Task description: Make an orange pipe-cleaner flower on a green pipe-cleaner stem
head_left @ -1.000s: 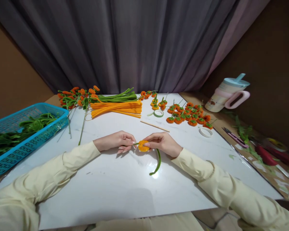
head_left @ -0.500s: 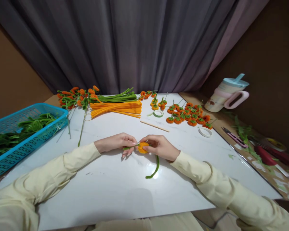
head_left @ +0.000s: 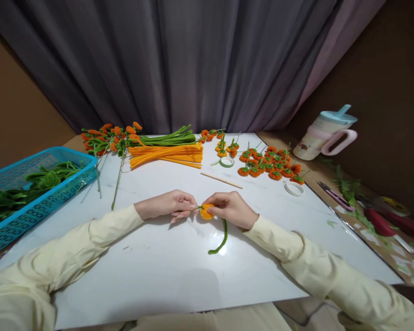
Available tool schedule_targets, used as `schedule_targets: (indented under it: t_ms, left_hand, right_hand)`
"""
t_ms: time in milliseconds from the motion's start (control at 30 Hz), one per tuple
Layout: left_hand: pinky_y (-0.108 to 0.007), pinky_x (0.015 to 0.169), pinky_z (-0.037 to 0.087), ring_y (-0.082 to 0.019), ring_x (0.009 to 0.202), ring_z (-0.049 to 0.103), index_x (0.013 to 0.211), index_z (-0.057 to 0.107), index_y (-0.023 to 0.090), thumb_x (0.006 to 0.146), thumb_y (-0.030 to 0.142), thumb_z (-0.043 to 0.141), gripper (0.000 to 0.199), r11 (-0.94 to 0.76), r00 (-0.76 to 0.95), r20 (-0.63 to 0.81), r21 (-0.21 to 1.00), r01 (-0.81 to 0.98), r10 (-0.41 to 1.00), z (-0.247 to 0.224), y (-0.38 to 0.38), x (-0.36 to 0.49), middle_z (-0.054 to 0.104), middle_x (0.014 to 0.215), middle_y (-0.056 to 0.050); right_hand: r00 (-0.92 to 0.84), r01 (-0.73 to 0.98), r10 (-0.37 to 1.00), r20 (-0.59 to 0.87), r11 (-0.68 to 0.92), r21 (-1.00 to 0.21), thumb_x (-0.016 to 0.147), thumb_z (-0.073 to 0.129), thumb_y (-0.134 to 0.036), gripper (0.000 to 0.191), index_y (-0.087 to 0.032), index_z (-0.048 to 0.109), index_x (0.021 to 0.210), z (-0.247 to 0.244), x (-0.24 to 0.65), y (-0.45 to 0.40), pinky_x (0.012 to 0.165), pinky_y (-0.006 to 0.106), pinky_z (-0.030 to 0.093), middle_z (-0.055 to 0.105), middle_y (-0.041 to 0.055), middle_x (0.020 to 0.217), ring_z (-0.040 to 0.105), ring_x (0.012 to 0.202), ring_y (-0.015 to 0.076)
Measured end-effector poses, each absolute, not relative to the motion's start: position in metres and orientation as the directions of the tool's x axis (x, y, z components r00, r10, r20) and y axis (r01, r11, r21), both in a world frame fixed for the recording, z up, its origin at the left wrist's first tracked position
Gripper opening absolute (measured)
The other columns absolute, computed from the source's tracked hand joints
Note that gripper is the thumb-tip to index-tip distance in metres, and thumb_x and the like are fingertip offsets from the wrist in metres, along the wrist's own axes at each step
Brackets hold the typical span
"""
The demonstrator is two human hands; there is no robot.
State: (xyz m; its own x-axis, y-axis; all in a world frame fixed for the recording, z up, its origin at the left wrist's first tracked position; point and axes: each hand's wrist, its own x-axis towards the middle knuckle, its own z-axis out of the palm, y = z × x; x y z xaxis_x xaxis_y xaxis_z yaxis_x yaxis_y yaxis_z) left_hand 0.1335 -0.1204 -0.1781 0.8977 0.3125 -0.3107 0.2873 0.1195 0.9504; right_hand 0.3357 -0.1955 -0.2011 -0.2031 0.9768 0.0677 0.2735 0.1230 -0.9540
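Note:
Between finger and thumb, my right hand [head_left: 232, 209] pinches a yellow-orange pipe-cleaner flower [head_left: 206, 212] just above the table. My left hand [head_left: 181, 205] is closed on the thin green stem [head_left: 199, 208] that comes out of the flower's left side. Below my right hand a green pipe cleaner [head_left: 223, 239] hangs in a curve down to the tabletop; its upper end is hidden behind the fingers. Beyond the hands lie a thin wooden stick [head_left: 221, 180] and a roll of green tape [head_left: 227, 162].
Yellow pipe cleaners [head_left: 167, 156] and green ones [head_left: 172, 139] lie at the back. Several orange flower heads [head_left: 275, 165] stand at the right, near a white tape ring [head_left: 294, 189]. A blue basket [head_left: 55, 202] holds green leaves. A tumbler [head_left: 322, 135] and pliers [head_left: 336, 196] are far right.
The flower has shifted slightly right with my right hand. My left fingers have curled in more, and the stem piece that showed beneath them is now hidden.

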Motion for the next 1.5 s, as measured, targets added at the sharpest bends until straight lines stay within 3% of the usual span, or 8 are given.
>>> schedule_targets:
  t_ms: [267,500,633,733,900,1067,1200,1500]
  left_hand:
    - [-0.018,0.041,0.030,-0.005,0.037,0.034,0.080,0.056,0.012,0.086,0.032,0.054,0.021,0.116,0.891,-0.316,0.949,0.294,0.325,-0.180,-0.119,0.132,0.039,0.044,0.008]
    - [-0.023,0.050,0.047,-0.012,0.058,0.060,0.084,0.057,0.012,0.083,0.048,0.054,0.036,0.060,0.878,-0.347,0.936,0.347,0.328,-0.179,-0.125,0.142,0.066,0.077,-0.008]
    - [-0.022,0.050,0.047,-0.012,0.053,0.060,0.081,0.057,0.012,0.078,0.047,0.062,0.036,0.024,0.869,-0.340,0.934,0.356,0.360,-0.178,-0.131,0.148,0.066,0.069,-0.005]
    - [-0.022,0.049,0.048,-0.012,0.050,0.061,0.083,0.057,0.011,0.078,0.046,0.062,0.036,0.062,0.885,-0.339,0.939,0.337,0.320,-0.180,-0.132,0.147,0.066,0.064,-0.005]
    - [-0.022,0.049,0.049,-0.014,0.054,0.063,0.081,0.058,0.010,0.077,0.044,0.064,0.034,0.165,0.873,-0.361,0.932,0.323,0.329,-0.180,-0.125,0.144,0.068,0.067,-0.008]
    - [-0.024,0.058,0.053,-0.019,0.073,0.067,0.087,0.058,0.010,0.076,0.037,0.066,0.031,0.243,0.867,-0.352,0.929,0.279,0.351,-0.180,-0.122,0.143,0.069,0.081,-0.012]
    - [-0.024,0.054,0.052,-0.016,0.065,0.065,0.096,0.056,0.011,0.075,0.036,0.068,0.035,0.221,0.877,-0.322,0.941,0.256,0.356,-0.183,-0.122,0.143,0.067,0.081,-0.009]
    - [-0.022,0.049,0.050,-0.011,0.052,0.058,0.091,0.055,0.010,0.077,0.036,0.067,0.032,0.260,0.861,-0.262,0.952,0.159,0.436,-0.185,-0.124,0.143,0.063,0.069,-0.005]
  right_hand:
    - [-0.203,0.243,0.979,0.028,0.078,-0.967,0.067,0.066,-0.027,0.021,-0.011,0.068,0.079,-0.202,0.340,-0.194,0.065,0.026,0.051,0.069,0.0063,0.075,0.062,0.066,0.0145]
    - [-0.252,0.409,0.965,0.072,0.174,-0.896,0.071,0.059,-0.020,0.013,-0.013,0.066,0.080,-0.198,0.334,-0.196,0.056,0.021,0.047,0.065,0.0030,0.069,0.056,0.059,0.0110]
    - [-0.233,0.517,0.962,0.145,0.248,-0.819,0.071,0.061,-0.020,0.011,-0.015,0.060,0.081,-0.195,0.328,-0.200,0.050,0.018,0.041,0.058,-0.0013,0.066,0.049,0.054,0.0077]
    - [-0.245,0.480,0.968,0.047,0.164,-0.862,0.071,0.062,-0.022,0.016,-0.016,0.055,0.084,-0.192,0.329,-0.201,0.047,0.018,0.039,0.056,-0.0032,0.066,0.046,0.047,0.0054]
    - [-0.379,0.281,0.910,-0.169,-0.061,-0.958,0.071,0.066,-0.036,0.030,-0.015,0.054,0.089,-0.185,0.342,-0.196,0.050,0.022,0.045,0.060,0.0015,0.080,0.057,0.053,0.0094]
    - [-0.339,0.417,0.941,-0.011,0.140,-0.898,0.074,0.064,-0.029,0.025,-0.014,0.059,0.093,-0.185,0.345,-0.198,0.055,0.022,0.047,0.060,-0.0006,0.062,0.058,0.055,0.0114]
    - [-0.328,0.470,0.937,0.118,0.270,-0.840,0.079,0.059,-0.028,0.020,-0.015,0.062,0.095,-0.190,0.339,-0.203,0.058,0.022,0.049,0.065,0.0023,0.070,0.059,0.057,0.0109]
    - [-0.225,0.086,0.973,0.049,0.070,-0.994,0.074,0.066,-0.042,0.028,-0.016,0.057,0.079,-0.192,0.339,-0.198,0.045,0.022,0.046,0.062,0.0005,0.064,0.054,0.045,0.0087]
